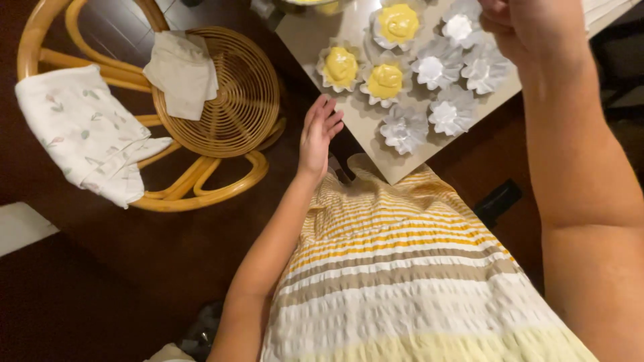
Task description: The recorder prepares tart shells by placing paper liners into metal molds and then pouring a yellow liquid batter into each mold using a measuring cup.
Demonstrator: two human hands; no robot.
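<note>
**A:** Where's everything sitting?

**B:** From my feed, the tray pokes one corner toward the striped dress, long axis running up-right. Foil cups fill it: three hold yellow batter, the rest are empty.

**A:** Hands?

**B:** Left hand is spread, fingers loose, just off the tray's left edge over open dark floor. Right hand hovers above the cups, curled; can't tell if it's pinching anything. Rattan chair sits well left.

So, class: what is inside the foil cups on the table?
Three foil cups hold yellow batter. The other foil cups look empty and silver. The right hand covers part of the table, so anything beneath it is hidden.
</note>
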